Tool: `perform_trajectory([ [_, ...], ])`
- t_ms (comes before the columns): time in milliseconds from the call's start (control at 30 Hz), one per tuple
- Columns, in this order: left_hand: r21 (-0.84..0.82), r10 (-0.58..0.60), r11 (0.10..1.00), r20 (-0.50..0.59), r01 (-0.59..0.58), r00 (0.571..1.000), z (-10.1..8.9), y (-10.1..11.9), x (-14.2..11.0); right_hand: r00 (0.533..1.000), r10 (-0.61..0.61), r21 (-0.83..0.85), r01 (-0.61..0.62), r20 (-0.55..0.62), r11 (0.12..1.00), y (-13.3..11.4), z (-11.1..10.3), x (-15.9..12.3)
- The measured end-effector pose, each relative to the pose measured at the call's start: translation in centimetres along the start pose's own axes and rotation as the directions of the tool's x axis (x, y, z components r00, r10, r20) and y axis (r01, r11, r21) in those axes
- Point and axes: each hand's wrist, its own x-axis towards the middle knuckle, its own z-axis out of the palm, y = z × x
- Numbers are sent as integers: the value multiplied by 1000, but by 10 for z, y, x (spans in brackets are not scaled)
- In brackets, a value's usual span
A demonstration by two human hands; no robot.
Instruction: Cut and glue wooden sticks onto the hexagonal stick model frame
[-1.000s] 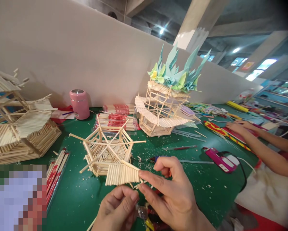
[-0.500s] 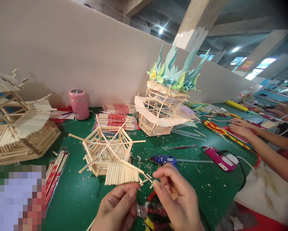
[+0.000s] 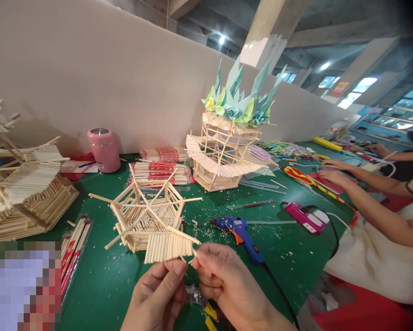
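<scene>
A hexagonal frame of thin wooden sticks (image 3: 147, 207) stands on the green table, with a slatted roof panel (image 3: 168, 247) fixed along its near side. My right hand (image 3: 223, 276) pinches a short wooden stick (image 3: 194, 252) at the panel's right corner. Just below the panel's lower edge, the thumb and forefinger of my left hand (image 3: 161, 289) are pressed together. What lies between those fingertips is hidden. A blue hot glue gun (image 3: 239, 232) with an orange trigger rests on the table beyond my right hand.
Packs of wooden sticks (image 3: 160, 174) lie behind the frame, near a pink flask (image 3: 104, 151). A finished stick pavilion (image 3: 220, 161) carries teal paper leaves. Another stick model (image 3: 30, 193) stands at left. A magenta power strip (image 3: 306, 217) lies near a co-worker's arms (image 3: 368, 197).
My right hand has moved left and in to the panel's corner, closing the gap to my left hand. The glue gun's body and trigger are now uncovered. The view has shifted slightly.
</scene>
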Motion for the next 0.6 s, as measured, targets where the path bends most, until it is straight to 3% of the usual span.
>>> perform_trajectory([
  [367,14,15,1000,-101,-14,995,9,6,-6,990,-137,-92,134,-26,987,5,-5,-4],
  [600,-18,30,999,-77,-31,997,11,8,-6,984,-178,-176,171,-26,970,6,-4,0],
])
